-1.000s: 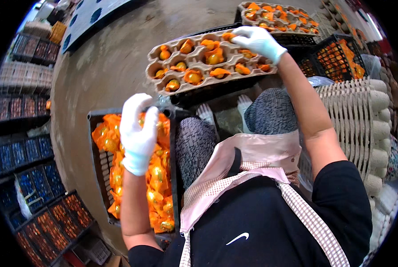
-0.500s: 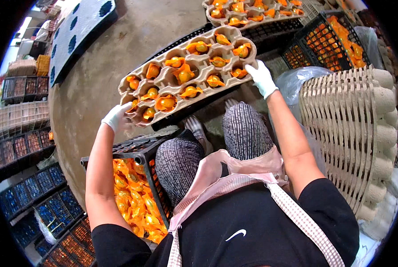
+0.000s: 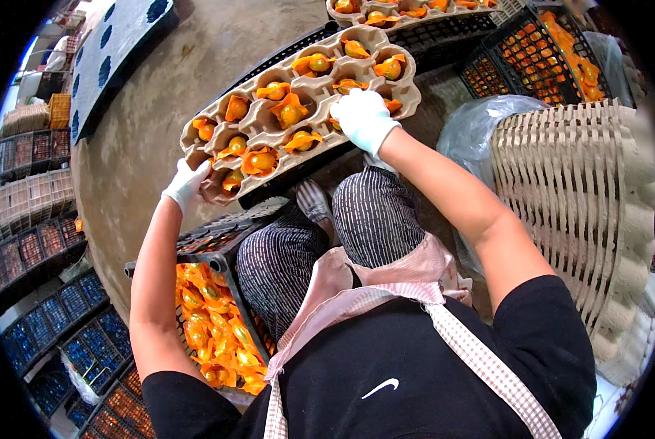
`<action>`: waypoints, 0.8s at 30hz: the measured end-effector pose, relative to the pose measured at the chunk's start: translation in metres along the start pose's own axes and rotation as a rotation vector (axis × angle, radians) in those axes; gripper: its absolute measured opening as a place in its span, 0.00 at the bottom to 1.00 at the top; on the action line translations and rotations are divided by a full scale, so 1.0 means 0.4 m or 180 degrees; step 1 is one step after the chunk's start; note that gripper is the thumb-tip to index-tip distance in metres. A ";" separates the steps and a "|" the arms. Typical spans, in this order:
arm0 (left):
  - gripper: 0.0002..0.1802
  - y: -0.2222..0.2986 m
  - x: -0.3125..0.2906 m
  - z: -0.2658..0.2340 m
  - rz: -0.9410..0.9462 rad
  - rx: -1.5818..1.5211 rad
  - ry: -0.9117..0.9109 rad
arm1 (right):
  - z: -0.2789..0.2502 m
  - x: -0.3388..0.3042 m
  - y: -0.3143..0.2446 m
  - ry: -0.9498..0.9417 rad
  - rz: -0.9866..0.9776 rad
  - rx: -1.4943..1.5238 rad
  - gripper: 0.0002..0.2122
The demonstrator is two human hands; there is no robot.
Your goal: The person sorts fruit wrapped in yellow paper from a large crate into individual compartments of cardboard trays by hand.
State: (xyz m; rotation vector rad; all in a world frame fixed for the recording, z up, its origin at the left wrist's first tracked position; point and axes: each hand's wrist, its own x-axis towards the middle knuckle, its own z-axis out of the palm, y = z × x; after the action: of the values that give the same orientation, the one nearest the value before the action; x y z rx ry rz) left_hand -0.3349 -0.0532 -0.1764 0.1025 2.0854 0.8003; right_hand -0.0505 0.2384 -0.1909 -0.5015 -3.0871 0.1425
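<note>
A brown moulded-pulp tray (image 3: 316,111) lies tilted before me, its pockets holding several round yellow-green fruits in orange wraps (image 3: 291,111). My left hand (image 3: 186,184), in a white glove, grips the tray's near left corner. Over the tray's right part is my right hand (image 3: 364,121), also gloved, its fingers closed at a wrapped fruit (image 3: 335,123) in a near-side pocket; the hand covers most of that fruit. Beneath the tray shows a black crate edge. Left of my knees stands a black crate (image 3: 229,282) filled with more orange-wrapped fruit (image 3: 214,333).
A tall stack of pulp trays (image 3: 554,212) stands at my right, beside clear plastic film (image 3: 481,132). Another filled tray (image 3: 408,13) and a black crate of fruit (image 3: 536,62) are at the far right. Stacked crates (image 3: 57,307) line the left; a blue pallet (image 3: 119,51) lies far left.
My right hand has let go of the tray's right end and moved left onto a wrapped fruit. My left hand stays on the tray's left corner. The view has shifted slightly.
</note>
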 end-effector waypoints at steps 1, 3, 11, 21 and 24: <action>0.40 -0.003 0.004 -0.005 0.0017 0.0032 -0.0014 | 0.008 -0.003 -0.016 -0.0179 -0.0020 0.0071 0.08; 0.31 0.015 0.005 0.043 0.0114 -0.0528 -0.0026 | -0.019 -0.002 0.010 -0.0462 0.0123 0.0018 0.09; 0.30 -0.073 0.059 -0.072 0.0514 -0.0893 -0.0830 | 0.037 -0.132 0.154 0.1618 0.2475 0.1322 0.22; 0.28 -0.056 0.035 -0.078 0.0005 -0.0839 -0.0287 | 0.029 -0.064 0.344 0.0473 0.1830 0.1916 0.18; 0.26 -0.082 0.036 -0.140 0.0203 -0.0624 -0.0131 | 0.017 -0.030 0.371 -0.0013 0.1636 0.2627 0.22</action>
State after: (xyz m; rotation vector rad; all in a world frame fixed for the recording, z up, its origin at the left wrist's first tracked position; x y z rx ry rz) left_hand -0.3794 -0.1023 -0.1823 0.0780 1.9623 1.0287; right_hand 0.0075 0.3742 -0.2112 -1.1626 -2.4718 1.3142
